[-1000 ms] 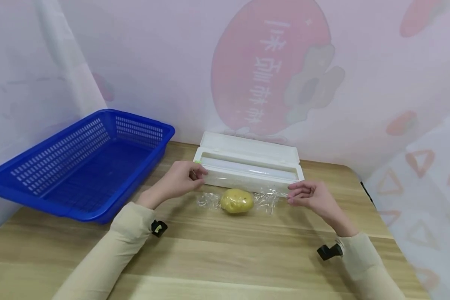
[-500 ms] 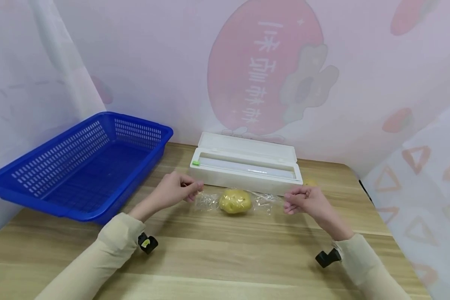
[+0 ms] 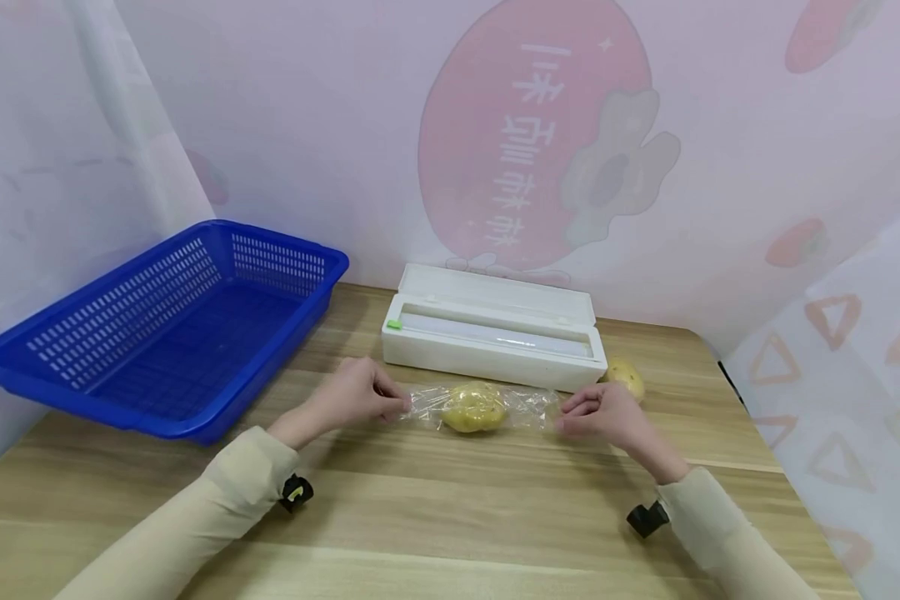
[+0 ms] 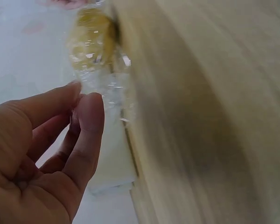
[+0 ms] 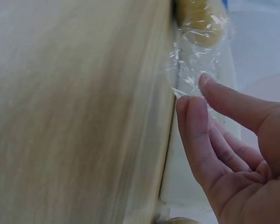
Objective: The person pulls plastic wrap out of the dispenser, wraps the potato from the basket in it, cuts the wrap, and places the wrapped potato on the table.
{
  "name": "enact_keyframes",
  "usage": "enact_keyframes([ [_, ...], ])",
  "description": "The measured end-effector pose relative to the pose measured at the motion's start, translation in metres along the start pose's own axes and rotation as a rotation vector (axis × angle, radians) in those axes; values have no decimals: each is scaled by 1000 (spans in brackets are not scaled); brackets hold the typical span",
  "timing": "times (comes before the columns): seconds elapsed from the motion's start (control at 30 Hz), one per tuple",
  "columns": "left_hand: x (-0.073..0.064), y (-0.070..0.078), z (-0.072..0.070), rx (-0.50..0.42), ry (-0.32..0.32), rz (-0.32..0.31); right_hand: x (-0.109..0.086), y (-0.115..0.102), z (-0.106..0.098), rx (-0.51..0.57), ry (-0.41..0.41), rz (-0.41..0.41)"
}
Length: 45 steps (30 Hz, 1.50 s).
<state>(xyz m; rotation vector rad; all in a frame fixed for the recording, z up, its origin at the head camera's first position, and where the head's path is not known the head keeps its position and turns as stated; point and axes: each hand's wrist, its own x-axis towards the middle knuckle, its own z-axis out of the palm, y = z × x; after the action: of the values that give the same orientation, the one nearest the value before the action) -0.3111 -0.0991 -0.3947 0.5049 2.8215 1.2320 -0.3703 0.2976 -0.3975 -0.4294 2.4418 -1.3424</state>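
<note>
A yellow potato [image 3: 474,410] wrapped in clear cling film [image 3: 527,406] sits on the wooden table between my hands. Film sticks out on both sides of it. At the left end, my left hand [image 3: 354,394] pinches the film between thumb and fingertips. My right hand [image 3: 606,411] has the other end between thumb and fingers. The left wrist view shows crinkled film [image 4: 109,86] running from the left fingertips to the potato [image 4: 92,39]. In the right wrist view, film [image 5: 193,63] stretches from the right fingertips toward the potato [image 5: 201,21].
Behind the potato stands a white cling film box [image 3: 487,354], lid raised, with a roll inside and a green slider at its left end. A second potato [image 3: 627,377] lies by the box's right end, partly behind my right hand. A blue basket [image 3: 270,367] stands at left.
Both hands have come down and closer to the wrapped potato, now at the ends of its film. The second potato, hidden by the right hand before, has come into view.
</note>
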Motion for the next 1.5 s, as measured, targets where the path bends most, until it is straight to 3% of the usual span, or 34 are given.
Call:
enact_keyframes([
  [0.13,3,-2,5,55,14,30,4,2,3,-118,43,-37],
  [0.37,10,0,10,76,14,-9,9,1,8,-237,94,-88],
  [0.8,17,0,14,109,-15,-41,13,-12,15,-392,152,-62],
  [0.87,18,-1,15,119,-19,-33,14,-13,16,-409,148,-72],
  [0.97,22,-3,18,158,-36,28,15,-13,17,-425,126,-99],
  [1.07,27,-4,17,212,-62,77,16,-14,16,-425,82,-128],
  [1.17,28,-2,13,227,-78,61,15,-14,12,-410,24,-157],
  [1.27,24,4,9,229,-60,19,13,-9,7,-287,-56,-142],
  [1.33,20,13,9,230,-24,24,10,-7,2,-177,-89,-111],
  [1.4,17,26,11,238,14,41,7,-9,-1,-92,-85,-82],
  [1.5,15,46,20,266,64,102,3,-21,-3,-83,-10,-85],
])
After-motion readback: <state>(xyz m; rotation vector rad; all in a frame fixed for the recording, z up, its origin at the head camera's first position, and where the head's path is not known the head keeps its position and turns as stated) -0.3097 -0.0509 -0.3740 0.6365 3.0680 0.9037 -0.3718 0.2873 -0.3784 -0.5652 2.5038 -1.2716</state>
